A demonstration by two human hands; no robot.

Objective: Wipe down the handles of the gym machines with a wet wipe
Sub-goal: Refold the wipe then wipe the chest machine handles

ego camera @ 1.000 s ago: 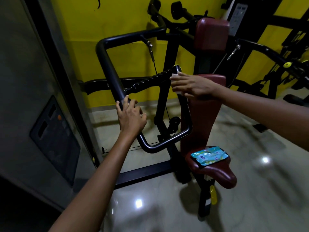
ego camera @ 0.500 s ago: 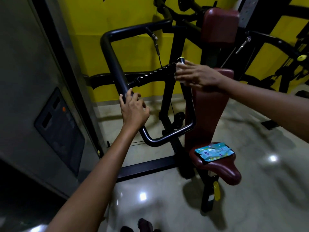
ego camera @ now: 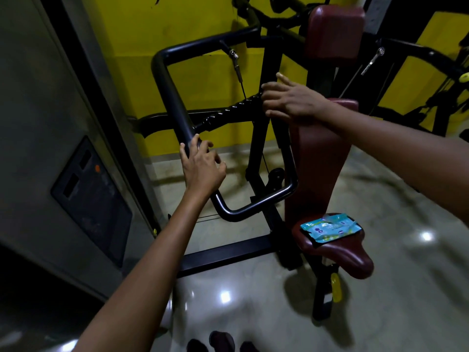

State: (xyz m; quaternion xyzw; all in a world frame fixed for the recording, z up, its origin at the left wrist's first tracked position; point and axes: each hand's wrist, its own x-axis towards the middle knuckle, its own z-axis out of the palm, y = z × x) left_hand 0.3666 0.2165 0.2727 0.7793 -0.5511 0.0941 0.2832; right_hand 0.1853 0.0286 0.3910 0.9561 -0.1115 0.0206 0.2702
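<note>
Head view: low in the frame lies the glossy floor (ego camera: 253, 313); right of centre a wet wipe packet (ego camera: 330, 227) rests on the maroon seat (ego camera: 355, 260). The left hand (ego camera: 203, 168) grips the black frame bar (ego camera: 170, 97). Further up, the right hand (ego camera: 291, 100) closes around the ridged handle (ego camera: 236, 110); no wipe is visible beneath it.

A maroon seat (ego camera: 355, 260) was seen on the glossy floor (ego camera: 406, 301), backed by a yellow wall (ego camera: 198, 24); a grey panel (ego camera: 38, 123) stood at left.
</note>
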